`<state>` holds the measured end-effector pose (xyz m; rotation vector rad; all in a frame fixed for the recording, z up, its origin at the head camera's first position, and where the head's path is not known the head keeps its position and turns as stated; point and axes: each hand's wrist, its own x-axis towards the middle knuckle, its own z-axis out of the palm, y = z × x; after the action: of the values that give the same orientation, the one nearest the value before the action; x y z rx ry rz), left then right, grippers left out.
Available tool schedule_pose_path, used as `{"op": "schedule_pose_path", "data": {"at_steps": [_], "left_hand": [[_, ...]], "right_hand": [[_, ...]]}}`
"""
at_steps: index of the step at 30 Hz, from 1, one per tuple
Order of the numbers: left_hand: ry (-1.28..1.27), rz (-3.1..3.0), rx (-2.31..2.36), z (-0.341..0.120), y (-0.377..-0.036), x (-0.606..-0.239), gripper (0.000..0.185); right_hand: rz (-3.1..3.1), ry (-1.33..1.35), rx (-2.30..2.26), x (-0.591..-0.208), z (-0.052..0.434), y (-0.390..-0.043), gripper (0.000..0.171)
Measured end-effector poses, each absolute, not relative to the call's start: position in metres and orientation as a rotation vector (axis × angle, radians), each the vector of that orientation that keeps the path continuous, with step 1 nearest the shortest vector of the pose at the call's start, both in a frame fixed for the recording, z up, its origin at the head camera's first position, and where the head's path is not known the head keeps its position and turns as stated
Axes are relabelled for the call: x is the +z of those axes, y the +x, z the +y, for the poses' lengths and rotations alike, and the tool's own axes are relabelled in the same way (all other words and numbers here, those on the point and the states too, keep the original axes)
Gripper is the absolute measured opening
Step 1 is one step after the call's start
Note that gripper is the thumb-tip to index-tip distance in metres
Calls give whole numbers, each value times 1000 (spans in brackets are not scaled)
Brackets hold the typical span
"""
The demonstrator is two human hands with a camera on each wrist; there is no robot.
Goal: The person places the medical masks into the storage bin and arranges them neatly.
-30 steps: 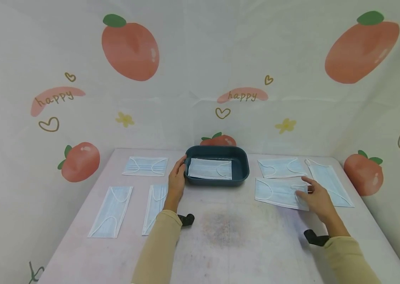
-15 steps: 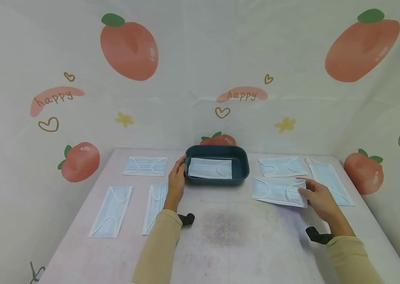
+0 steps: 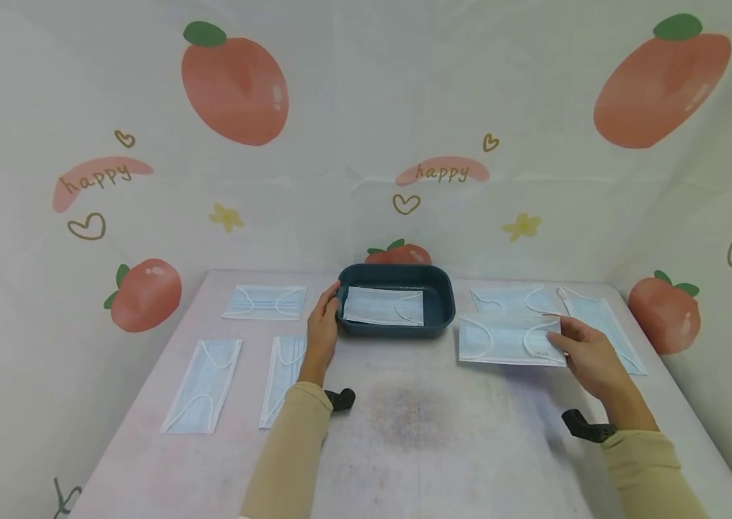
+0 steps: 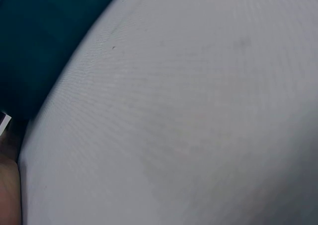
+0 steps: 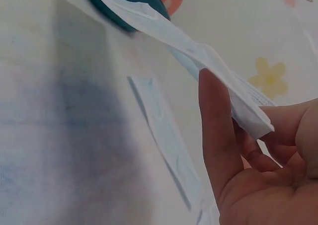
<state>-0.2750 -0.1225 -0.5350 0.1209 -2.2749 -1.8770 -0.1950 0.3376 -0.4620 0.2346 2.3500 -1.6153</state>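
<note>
Since a second ago I see the face mask (image 3: 510, 339) has come up off the table (image 3: 417, 432) and shifted slightly toward the tray (image 3: 446, 306); it now hangs level in the air just right of the tray, above the mask behind it (image 3: 513, 297); my right hand (image 3: 589, 357) pinches its right end between thumb and fingers (image 5: 214, 130), as the right wrist view shows plainly. My left hand (image 3: 323, 331) rests against the tray's left rim, fingers curled over the edge; the left wrist view shows only teal wall and table. Inside the tray lies one folded mask (image 3: 383, 306). Farther out, three masks lie flat on the left: one far (image 3: 265, 301), two nearer (image 3: 205, 384) (image 3: 283, 378); another (image 3: 602, 328) lies at the right edge.
</note>
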Motion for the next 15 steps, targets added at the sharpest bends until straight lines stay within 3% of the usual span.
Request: {"op": "schedule_pose_path", "data": {"at_steps": [15], "left_hand": [[132,-2294,-1865,-123,-274,-533,40]], "right_hand": [[2090,114,-2070,-437,324,-195,84]]}}
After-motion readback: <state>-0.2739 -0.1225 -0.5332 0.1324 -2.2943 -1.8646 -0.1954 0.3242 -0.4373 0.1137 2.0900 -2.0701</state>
